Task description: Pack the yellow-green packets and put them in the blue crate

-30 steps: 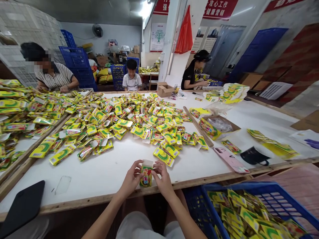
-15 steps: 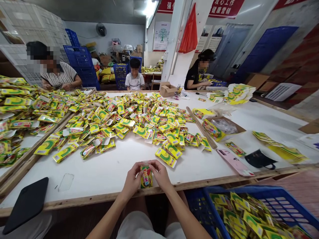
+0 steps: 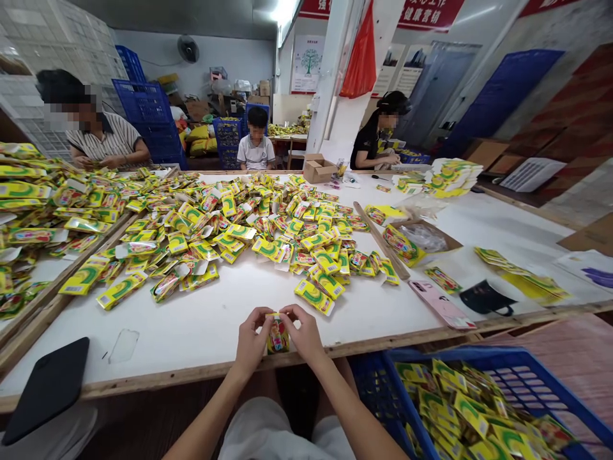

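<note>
Between my hands, at the front edge of the white table (image 3: pixel 191 332), stands a small yellow and green printed box (image 3: pixel 278 337) with a red picture on its face. My left hand (image 3: pixel 252 335) grips its left side and upper edge. From the right, my right hand (image 3: pixel 301 329) pinches the top of the same box, fingertips close to those of the left. The fingers partly cover the box's top. Beyond them lies a large heap of similar small boxes (image 3: pixel 230 230), many with white end flaps sticking out.
A blue basket (image 3: pixel 479 358) of boxes stands at the lower right. A black tablet-like object (image 3: pixel 50 383) overhangs the left front edge. On the right lie a pink phone (image 3: pixel 443 305), a black mask (image 3: pixel 486 299) and a wooden divider (image 3: pixel 380 241). Several people sit around the table.
The box's white top flap no longer shows above my fingers; its top edge now looks yellow. My hands stay on the box, and the whole view has shifted slightly.
</note>
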Motion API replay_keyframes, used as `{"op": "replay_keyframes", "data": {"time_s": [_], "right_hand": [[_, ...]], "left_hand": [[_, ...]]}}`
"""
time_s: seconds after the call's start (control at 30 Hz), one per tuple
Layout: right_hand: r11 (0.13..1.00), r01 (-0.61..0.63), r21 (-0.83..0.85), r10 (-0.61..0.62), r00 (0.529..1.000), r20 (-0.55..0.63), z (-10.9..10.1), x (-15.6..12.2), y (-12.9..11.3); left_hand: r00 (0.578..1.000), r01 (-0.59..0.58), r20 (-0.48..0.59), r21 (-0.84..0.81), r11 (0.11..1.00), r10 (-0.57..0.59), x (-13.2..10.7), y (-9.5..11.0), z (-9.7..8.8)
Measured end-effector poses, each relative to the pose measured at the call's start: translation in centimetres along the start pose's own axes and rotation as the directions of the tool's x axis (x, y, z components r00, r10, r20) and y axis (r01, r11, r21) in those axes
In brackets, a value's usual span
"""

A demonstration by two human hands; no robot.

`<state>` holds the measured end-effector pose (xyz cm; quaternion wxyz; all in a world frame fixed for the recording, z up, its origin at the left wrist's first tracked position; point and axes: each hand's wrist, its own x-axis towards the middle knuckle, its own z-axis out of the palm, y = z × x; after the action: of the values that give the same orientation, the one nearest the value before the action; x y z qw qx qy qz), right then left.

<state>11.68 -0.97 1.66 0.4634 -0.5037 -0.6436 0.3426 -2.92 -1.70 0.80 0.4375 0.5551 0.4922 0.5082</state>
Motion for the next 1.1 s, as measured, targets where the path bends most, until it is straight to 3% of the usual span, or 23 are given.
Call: {"op": "replay_keyframes", "data": {"time_s": [0.37,0.6,0.73,0.87,1.1], "right_hand": [[0.999,-0.023,-0.028,0.025,0.996,0.090,-0.6,1.3,-0.2],[0.989,-0.077,0.126,0.055,0.984,0.168,-1.0,0.2,0.7],[0.976,-0.080,0.203,0.058,0.992,0.112,-0.3,-1.3,0.9],[0.982,-0.052,0.183,0.047,0.998,0.033,-0.1,-2.1,0.6],[0.990,-0.060,0.129,0.060,0.998,0.004,-0.8,-1.3,0.5]], "left_hand": [[0.999,0.033,0.016,-0.067,0.997,-0.032,0.8,-0.9,-0.2],[0.996,0.047,0.081,-0.060,0.997,-0.042,0.1,-1.4,-0.9],[0.993,-0.004,0.117,0.018,1.000,0.002,-0.3,-1.2,-1.2],[0.997,0.009,0.081,-0.007,1.000,-0.008,-0.2,-1.0,-0.6],[0.991,0.048,0.131,-0.051,0.998,-0.041,0.3,-0.8,-0.2]]}}
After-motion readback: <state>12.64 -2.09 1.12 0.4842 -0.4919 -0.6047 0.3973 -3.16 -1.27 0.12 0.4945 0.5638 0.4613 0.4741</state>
